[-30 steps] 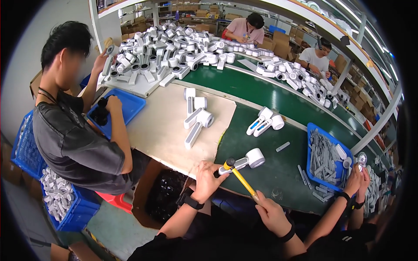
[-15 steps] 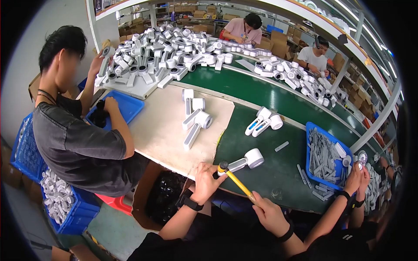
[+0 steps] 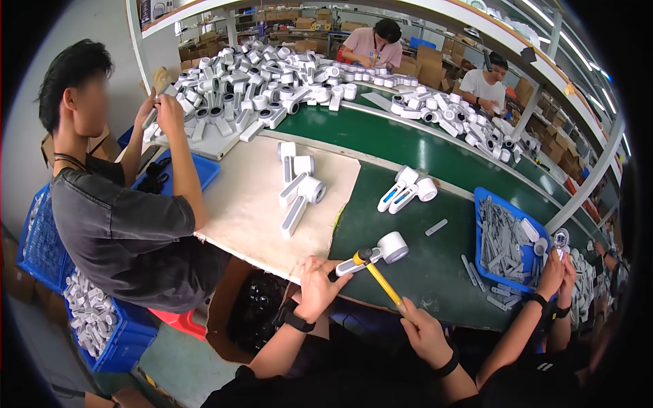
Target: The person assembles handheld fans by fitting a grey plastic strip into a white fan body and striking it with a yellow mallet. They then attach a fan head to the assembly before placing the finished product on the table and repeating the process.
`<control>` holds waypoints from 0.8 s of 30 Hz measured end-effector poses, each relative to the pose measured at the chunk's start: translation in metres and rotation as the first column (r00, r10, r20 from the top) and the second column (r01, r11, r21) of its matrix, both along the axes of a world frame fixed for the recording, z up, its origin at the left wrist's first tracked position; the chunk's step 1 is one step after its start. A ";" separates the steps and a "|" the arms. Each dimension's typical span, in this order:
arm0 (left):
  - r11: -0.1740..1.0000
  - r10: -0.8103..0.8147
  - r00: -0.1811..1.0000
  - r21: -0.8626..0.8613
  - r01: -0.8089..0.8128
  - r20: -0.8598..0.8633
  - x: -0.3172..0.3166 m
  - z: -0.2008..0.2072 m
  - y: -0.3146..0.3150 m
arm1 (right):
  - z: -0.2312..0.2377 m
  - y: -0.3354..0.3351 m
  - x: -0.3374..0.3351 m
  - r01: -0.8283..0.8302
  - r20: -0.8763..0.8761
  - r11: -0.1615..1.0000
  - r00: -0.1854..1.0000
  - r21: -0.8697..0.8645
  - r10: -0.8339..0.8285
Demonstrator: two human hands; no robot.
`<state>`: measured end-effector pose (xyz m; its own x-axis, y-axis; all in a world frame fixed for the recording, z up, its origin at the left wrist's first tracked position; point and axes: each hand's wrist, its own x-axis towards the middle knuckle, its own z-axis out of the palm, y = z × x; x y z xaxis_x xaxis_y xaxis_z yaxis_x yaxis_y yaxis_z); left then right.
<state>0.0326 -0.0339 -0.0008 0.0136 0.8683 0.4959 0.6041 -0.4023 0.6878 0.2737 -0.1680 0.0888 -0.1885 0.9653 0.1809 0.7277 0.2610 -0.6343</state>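
Note:
My right hand (image 3: 426, 334) is wrapped around the yellow handle of a small hammer (image 3: 383, 282). Its dark head, with a yellow part, appears over the grey handle of a white device with a round head (image 3: 391, 247); I cannot tell whether they touch. The device lies on the green tabletop near the front edge, round head pointing away to the right. My left hand (image 3: 316, 285) grips the near end of that handle, beside something black partly hidden by the fingers.
Several similar devices (image 3: 309, 190) lie on the beige sheet (image 3: 252, 204), and two with blue strips (image 3: 401, 194) on the green table. A blue tray (image 3: 478, 251) of grey strips is at right. Co-workers sit left and right. A box of black parts (image 3: 221, 319) stands below.
The hammer head has shifted right along the device's handle. The co-worker on the left has raised a hand from the blue tray to the device in the other hand.

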 end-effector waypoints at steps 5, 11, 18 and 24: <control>1.000 0.014 0.999 -0.002 -0.014 -0.031 0.002 0.003 -0.002 | -0.005 0.004 0.000 0.088 -0.189 0.985 0.980 0.149 -0.059; 0.992 -0.090 0.993 0.076 0.096 -0.081 -0.004 0.004 0.002 | -0.034 0.014 0.017 -0.016 -0.150 0.992 0.988 0.122 0.034; 0.469 0.128 0.256 -0.286 0.836 0.958 -0.027 0.031 0.008 | -0.025 -0.001 0.008 0.074 -0.568 0.962 0.794 -0.264 -0.217; 0.986 0.166 0.968 0.038 -0.162 -0.186 -0.019 0.017 -0.009 | -0.025 0.010 0.005 0.034 -0.398 0.997 0.915 -0.073 -0.061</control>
